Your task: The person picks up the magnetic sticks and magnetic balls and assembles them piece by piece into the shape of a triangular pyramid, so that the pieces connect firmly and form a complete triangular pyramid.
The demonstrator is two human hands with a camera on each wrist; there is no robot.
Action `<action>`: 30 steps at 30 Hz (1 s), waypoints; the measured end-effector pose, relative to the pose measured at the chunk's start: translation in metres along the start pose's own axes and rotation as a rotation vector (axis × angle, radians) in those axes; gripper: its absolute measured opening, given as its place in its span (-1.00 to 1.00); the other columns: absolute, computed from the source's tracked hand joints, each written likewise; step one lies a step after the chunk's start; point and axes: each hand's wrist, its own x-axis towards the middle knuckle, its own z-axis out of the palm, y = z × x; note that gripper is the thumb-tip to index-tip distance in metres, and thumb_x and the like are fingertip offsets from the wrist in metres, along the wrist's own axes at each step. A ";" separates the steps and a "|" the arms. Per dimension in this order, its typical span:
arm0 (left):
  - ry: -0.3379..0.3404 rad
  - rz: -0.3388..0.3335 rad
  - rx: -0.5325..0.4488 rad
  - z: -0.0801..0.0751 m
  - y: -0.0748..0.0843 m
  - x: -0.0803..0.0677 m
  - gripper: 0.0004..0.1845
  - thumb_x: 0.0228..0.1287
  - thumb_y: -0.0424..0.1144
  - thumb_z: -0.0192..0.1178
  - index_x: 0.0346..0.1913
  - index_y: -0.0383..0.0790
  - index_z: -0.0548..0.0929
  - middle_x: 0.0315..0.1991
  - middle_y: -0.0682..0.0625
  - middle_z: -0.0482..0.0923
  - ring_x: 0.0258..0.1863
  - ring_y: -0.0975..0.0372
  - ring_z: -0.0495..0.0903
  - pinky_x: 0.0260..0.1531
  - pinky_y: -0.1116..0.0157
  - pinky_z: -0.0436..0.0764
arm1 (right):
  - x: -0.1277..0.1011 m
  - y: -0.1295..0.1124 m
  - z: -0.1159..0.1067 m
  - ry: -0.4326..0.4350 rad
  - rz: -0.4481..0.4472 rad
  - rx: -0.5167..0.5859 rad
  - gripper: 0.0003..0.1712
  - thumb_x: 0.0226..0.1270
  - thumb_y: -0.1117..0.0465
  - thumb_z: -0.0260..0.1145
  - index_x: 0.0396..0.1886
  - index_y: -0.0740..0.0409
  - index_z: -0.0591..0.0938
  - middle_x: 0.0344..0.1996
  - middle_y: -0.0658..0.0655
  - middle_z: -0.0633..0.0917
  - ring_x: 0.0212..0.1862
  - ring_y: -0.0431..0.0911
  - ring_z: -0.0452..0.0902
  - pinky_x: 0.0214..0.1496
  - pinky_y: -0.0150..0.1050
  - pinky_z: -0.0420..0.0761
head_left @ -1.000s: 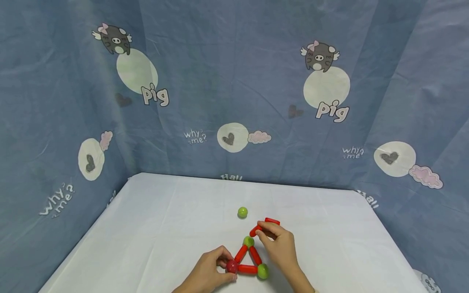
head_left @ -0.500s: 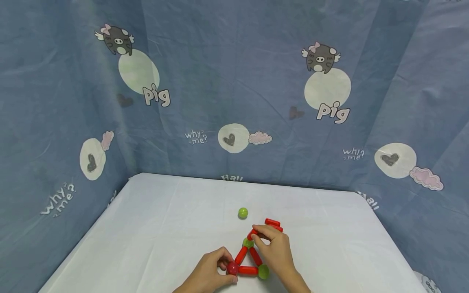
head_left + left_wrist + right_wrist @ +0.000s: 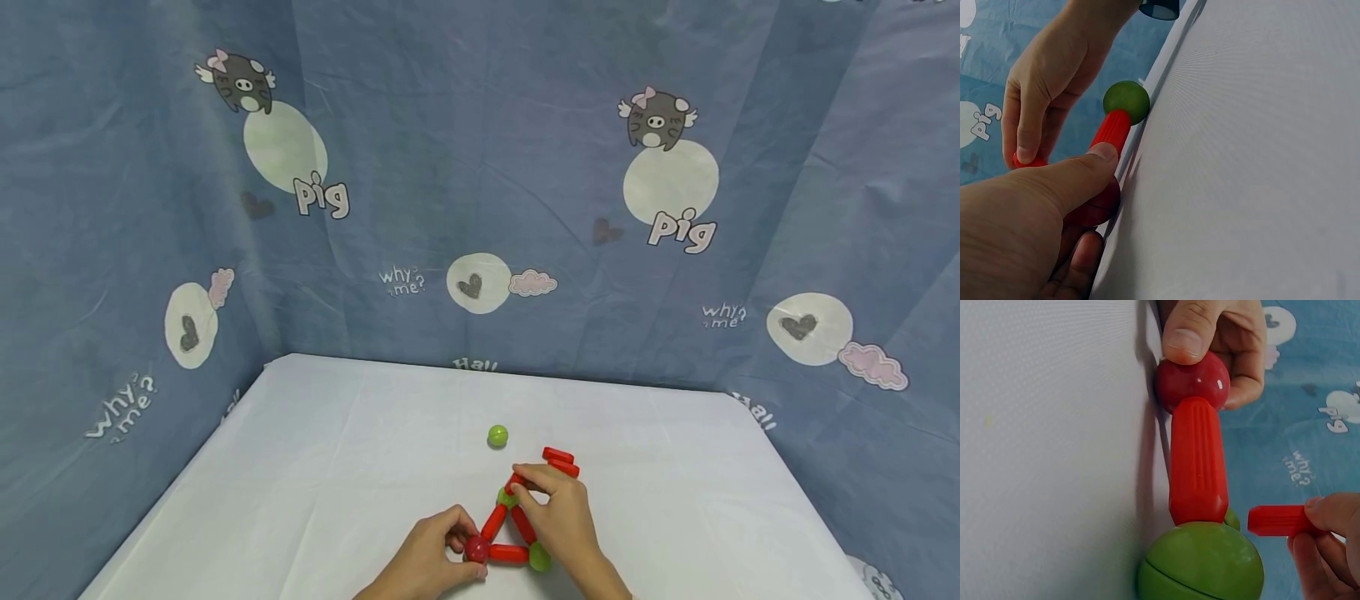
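A triangle of three red rods (image 3: 509, 553) lies on the table, joined by a red ball (image 3: 476, 549), a far green ball (image 3: 506, 498) and a near-right green ball (image 3: 539, 557). My left hand (image 3: 429, 552) grips the red ball at the left corner, thumb on its near side. Between thumb and fingers, my right hand (image 3: 564, 510) pinches another red rod (image 3: 1279, 520), whose lower end overlaps the far green ball in the head view. In the left wrist view, the left thumb and hand cover part of the red ball (image 3: 1100, 203).
A loose green ball (image 3: 497, 436) sits farther back. Two loose red rods (image 3: 558, 456) lie side by side just beyond my right hand. Behind the white table (image 3: 360, 450) hangs a blue patterned cloth (image 3: 375, 150).
My right hand has moved left and a little nearer, bringing its red rod from above the far green ball down to it. The left hand stays on the red ball.
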 end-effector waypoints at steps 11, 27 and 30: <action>-0.006 0.002 -0.006 0.000 -0.001 0.001 -0.61 0.02 -0.09 0.60 -0.18 0.02 0.58 -0.34 0.26 0.62 -0.36 0.46 0.50 -0.28 0.48 0.55 | -0.001 0.002 0.003 -0.016 0.003 -0.041 -0.69 0.19 0.28 0.55 -0.04 0.10 0.81 -0.16 -0.07 0.83 -0.18 -0.31 0.75 0.06 -0.21 0.72; 0.001 0.018 0.005 0.000 -0.002 0.000 -0.61 0.03 -0.07 0.59 -0.18 0.04 0.58 -0.34 0.28 0.62 -0.36 0.47 0.51 -0.28 0.48 0.54 | -0.003 0.000 0.005 -0.051 -0.028 -0.087 -0.71 0.19 0.24 0.55 -0.06 0.07 0.80 -0.18 -0.08 0.82 -0.17 -0.27 0.76 0.01 -0.23 0.74; 0.001 0.018 0.002 0.000 -0.002 0.000 -0.62 0.04 -0.07 0.59 -0.18 0.04 0.58 -0.34 0.28 0.62 -0.37 0.47 0.51 -0.28 0.48 0.54 | -0.003 0.001 0.005 -0.049 -0.027 -0.087 -0.71 0.20 0.25 0.55 -0.05 0.08 0.80 -0.18 -0.08 0.82 -0.18 -0.26 0.76 0.01 -0.23 0.74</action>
